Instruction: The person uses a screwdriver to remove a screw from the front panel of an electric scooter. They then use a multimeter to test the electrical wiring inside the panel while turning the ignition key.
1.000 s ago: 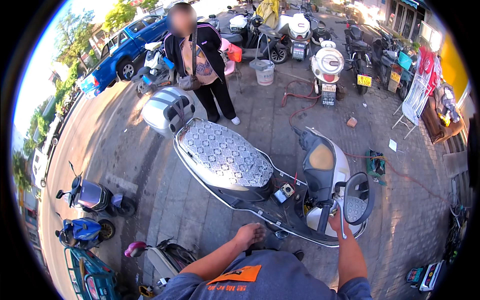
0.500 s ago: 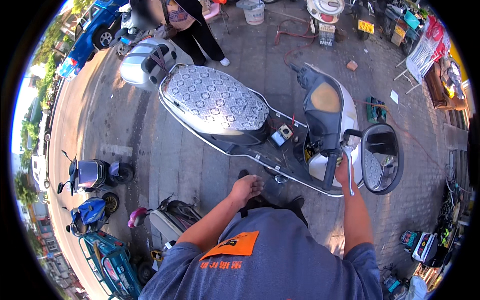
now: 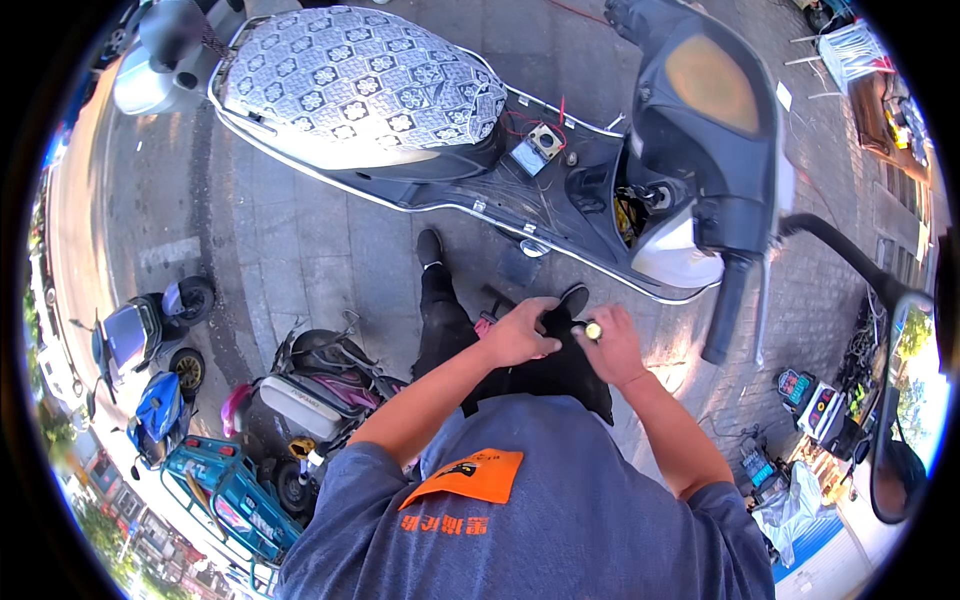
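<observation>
In front of my body, above my dark trousers, my left hand (image 3: pixel 524 330) is closed with its fingers curled. A bit of red shows beside it, and what it holds, if anything, I cannot make out. Close to its right, my right hand (image 3: pixel 612 345) grips a small tool with a round yellow end (image 3: pixel 594 330); its kind is not clear. Ahead stands a scooter with a patterned grey-and-white seat cover (image 3: pixel 365 80). Its front storage pocket (image 3: pixel 628 215) is open, with yellow wiring inside. A meter (image 3: pixel 537 149) with red leads lies on the footboard.
The scooter's handlebar grip (image 3: pixel 733 305) and mirror (image 3: pixel 900 400) jut out at my right. Parked at left are a pink-and-white scooter (image 3: pixel 305 403), a blue one (image 3: pixel 160 412) and a teal cargo tricycle (image 3: pixel 225 490). A white chair (image 3: pixel 850 55) stands far right.
My right hand has left the handlebar and come in front of my body, now holding the yellow-ended tool. My left hand has moved right, and its fingers have curled. My view has shifted closer to the scooter.
</observation>
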Demonstrator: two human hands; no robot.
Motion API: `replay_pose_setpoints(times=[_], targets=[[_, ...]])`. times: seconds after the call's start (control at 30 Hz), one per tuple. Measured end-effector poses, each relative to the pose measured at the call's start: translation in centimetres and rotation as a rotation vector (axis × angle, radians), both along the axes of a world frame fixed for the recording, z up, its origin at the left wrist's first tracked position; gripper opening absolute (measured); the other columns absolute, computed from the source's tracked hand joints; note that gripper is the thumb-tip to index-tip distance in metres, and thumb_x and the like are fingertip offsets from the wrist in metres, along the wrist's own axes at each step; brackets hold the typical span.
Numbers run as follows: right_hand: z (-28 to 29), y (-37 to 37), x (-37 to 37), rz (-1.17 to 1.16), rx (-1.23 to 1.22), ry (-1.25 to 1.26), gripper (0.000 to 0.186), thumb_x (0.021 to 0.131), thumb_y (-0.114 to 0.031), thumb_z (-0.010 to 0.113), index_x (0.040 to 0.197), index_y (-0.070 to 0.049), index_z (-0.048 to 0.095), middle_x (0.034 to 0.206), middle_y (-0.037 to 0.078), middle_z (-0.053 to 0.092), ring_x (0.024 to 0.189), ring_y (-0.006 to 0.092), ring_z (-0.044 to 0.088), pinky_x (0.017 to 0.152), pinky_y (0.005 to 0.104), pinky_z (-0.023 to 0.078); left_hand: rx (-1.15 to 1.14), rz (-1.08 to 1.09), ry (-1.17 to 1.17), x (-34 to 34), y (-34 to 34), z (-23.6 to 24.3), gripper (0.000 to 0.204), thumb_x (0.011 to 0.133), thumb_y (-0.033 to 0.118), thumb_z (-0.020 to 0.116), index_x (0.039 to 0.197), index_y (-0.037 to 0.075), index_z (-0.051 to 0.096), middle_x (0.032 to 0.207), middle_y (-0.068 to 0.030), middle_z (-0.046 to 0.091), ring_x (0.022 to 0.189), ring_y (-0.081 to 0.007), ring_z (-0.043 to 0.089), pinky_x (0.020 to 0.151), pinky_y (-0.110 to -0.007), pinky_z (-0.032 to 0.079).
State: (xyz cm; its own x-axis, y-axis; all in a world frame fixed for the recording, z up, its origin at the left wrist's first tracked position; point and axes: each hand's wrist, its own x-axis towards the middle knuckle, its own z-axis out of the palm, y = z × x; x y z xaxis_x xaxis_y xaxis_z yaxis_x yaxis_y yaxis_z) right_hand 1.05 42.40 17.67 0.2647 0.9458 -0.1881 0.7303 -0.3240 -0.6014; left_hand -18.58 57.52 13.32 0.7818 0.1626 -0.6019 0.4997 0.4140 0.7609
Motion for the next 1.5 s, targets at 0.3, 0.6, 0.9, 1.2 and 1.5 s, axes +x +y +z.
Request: replay_pose_setpoints(times=[0.3,0.6,0.9,1.2,1.5], targets=[[-14.4,12.0,-7.5,-0.002,-0.130,0.124,0.040,0.095,-0.037,0.076,0.120,-0.009,0.063,0.120,0.017,0.061,0.115,0.0391,0.059,0.101,0.0516,0.047,0.096,0.028,0.002,-2.7,4.7,-17.2,0.050,0.096,0.023,0.073,0.141,0.008,0.059,0.125,-0.0211,0.072,0.117,-0.0405,0.070,0.101,-0.044,0.055],[-37.4,2.8,-9.0,0.170,-1.042,0.151,0.079,0.095,-0.037,0.076,0.160,-0.005,0.043,0.151,0.023,0.054,0.139,0.0420,0.055,0.117,0.0467,0.047,0.290,0.298,0.535,-7.9,3.3,-39.7,0.029,0.094,0.028,0.072,0.113,0.007,0.069,0.111,-0.0200,0.074,0.111,-0.0463,0.068,0.094,-0.053,0.054],[-54.0,-6.4,-15.8,0.435,-1.207,0.258,0.076,0.089,-0.026,0.075,0.159,-0.012,0.049,0.137,0.021,0.069,0.129,0.0367,0.067,0.110,0.0478,0.054,0.352,-0.130,0.334,-4.6,3.1,-42.2,0.035,0.086,0.022,0.072,0.117,0.007,0.072,0.117,-0.0233,0.074,0.111,-0.0474,0.068,0.095,-0.053,0.055],[-58.2,-9.2,-21.9,-0.100,-1.167,0.681,0.069,0.090,-0.012,0.066,0.157,-0.012,0.052,0.133,0.023,0.074,0.125,0.0405,0.070,0.107,0.0480,0.055,0.413,-0.501,0.247,-1.9,7.3,-43.2,0.032,0.081,0.023,0.069,0.109,0.009,0.076,0.110,-0.0188,0.076,0.103,-0.0423,0.073,0.090,-0.053,0.058],[-61.0,-1.9,-27.0,0.131,-1.066,0.951,0.084,0.082,-0.036,0.088,0.150,-0.004,0.052,0.128,0.026,0.074,0.118,0.0421,0.072,0.105,0.0454,0.054,0.490,-1.015,0.112,2.1,14.8,-44.5,0.031,0.081,0.021,0.067,0.107,0.009,0.080,0.103,-0.0217,0.078,0.102,-0.0431,0.074,0.092,-0.052,0.059]])
